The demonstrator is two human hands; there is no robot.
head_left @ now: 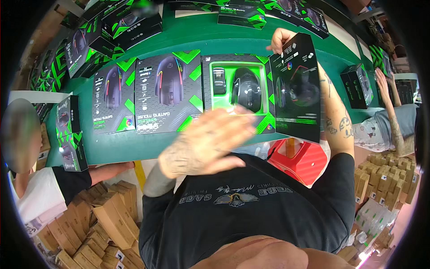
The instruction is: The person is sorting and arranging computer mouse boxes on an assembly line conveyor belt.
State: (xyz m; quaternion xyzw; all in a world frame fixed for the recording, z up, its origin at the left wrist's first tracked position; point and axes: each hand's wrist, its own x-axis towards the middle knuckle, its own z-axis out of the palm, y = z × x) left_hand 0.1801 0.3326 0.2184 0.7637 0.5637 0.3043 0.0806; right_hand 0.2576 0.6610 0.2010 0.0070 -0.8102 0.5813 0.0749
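A black and green mouse box (237, 126) lies face up on the green table, its front flap (298, 94) swung out to the right. Through its green-edged window show a glossy dark mouse (247, 92) and a small dark accessory (218, 81). My right hand (282, 40) grips the far edge of the flap, fingers curled over it. Over the near edge of the box hovers my left hand (208, 141), blurred, fingers stretched out and nothing in it; whether it touches the box I cannot tell. To the left lie two mouse boxes, one nearer (170, 92) and one farther (114, 96).
More mouse boxes (134, 27) stand along the far side of the table (179, 49). Co-workers sit at left and right; the right one's hands (383, 85) touch a box. A red stool (299, 160) is under the table edge. Brown cartons (114, 215) pile up on the floor.
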